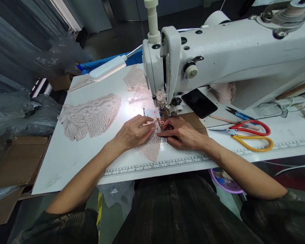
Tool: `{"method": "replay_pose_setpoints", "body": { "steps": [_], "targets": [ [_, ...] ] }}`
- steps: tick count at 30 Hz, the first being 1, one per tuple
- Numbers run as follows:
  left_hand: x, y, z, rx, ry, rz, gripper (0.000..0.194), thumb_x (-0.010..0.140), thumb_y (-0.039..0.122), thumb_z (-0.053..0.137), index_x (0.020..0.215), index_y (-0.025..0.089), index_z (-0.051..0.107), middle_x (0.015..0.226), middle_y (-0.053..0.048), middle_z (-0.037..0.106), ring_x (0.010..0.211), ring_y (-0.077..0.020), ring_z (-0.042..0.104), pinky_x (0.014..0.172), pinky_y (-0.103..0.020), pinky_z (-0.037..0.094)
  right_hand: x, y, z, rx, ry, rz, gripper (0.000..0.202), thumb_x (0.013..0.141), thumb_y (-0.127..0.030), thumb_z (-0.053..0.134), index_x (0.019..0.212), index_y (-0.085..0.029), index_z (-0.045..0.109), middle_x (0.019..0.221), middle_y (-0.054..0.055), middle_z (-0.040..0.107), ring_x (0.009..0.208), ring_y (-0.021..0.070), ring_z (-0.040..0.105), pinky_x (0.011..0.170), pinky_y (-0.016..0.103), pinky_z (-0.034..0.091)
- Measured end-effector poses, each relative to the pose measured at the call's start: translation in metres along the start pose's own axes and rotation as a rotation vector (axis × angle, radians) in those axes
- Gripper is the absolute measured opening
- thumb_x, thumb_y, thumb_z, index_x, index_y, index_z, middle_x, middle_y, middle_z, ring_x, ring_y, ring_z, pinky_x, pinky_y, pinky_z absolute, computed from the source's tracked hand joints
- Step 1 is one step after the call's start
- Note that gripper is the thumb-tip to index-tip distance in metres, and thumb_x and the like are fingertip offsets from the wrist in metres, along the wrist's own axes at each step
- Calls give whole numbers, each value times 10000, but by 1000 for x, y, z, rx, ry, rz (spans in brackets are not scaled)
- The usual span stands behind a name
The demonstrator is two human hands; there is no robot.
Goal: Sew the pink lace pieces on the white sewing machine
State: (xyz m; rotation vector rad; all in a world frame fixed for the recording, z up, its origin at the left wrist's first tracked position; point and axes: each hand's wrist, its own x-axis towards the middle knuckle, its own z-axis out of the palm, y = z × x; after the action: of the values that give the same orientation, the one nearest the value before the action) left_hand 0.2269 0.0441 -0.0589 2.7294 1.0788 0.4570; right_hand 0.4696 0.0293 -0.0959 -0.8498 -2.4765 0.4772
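Note:
A pale pink lace piece [151,148] lies on the white sewing table [66,156], its far end under the presser foot [162,113] of the white sewing machine [218,57]. My left hand [133,132] lies flat on the lace, fingers pointing toward the needle. My right hand [181,133] presses the lace's right edge just in front of the foot, fingers together. Both hands hold the fabric down; neither grips it.
Other lace pieces lie at left [90,115] and behind the needle [137,84]. A phone [199,102], red and yellow scissors [249,134], blue snips [237,113] and a pencil [228,121] sit at right. A lamp [108,67] hangs over the table. Cardboard boxes [17,159] stand at left.

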Motion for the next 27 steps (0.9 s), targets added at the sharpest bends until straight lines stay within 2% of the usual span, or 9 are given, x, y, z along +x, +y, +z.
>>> {"method": "replay_pose_setpoints", "body": {
  "steps": [3,8,15,22,27],
  "targets": [
    [11,-5,6,13,-148,140,287,995,253,421,1120,151,659,1222,-158,655,1046,-238,632,871,-444,556,-1,0,0,-9,-1,1,344,871,-161,544,1132,-265,743,1066,96,614,1074,254,528,930,451,421],
    [13,-7,11,78,-256,129,346,1012,271,377,1196,114,625,1280,-181,635,1142,-271,595,944,-462,506,-2,0,0,-37,-14,-7,330,887,-176,544,1137,-265,740,1079,109,605,1061,261,525,926,460,415],
    [4,8,20,261,-130,39,369,1008,246,384,1265,111,611,1363,-174,596,983,-287,591,837,-473,461,-2,1,-1,-97,-27,-7,319,908,-213,534,1155,-248,734,1096,127,587,1057,283,495,929,476,409],
    [25,-4,22,260,-134,64,383,1016,275,375,1260,125,628,1403,-151,575,1029,-307,563,910,-508,394,-1,9,-3,-191,8,61,351,900,-164,510,1178,-219,719,1100,140,583,1049,287,482,893,468,412],
    [25,-6,24,240,-87,43,381,1011,278,380,1261,123,624,1420,-155,558,1029,-295,556,893,-471,396,-1,10,-1,-176,29,74,349,908,-161,500,1171,-223,721,1098,135,585,1040,280,489,897,462,418]
  ]
}}
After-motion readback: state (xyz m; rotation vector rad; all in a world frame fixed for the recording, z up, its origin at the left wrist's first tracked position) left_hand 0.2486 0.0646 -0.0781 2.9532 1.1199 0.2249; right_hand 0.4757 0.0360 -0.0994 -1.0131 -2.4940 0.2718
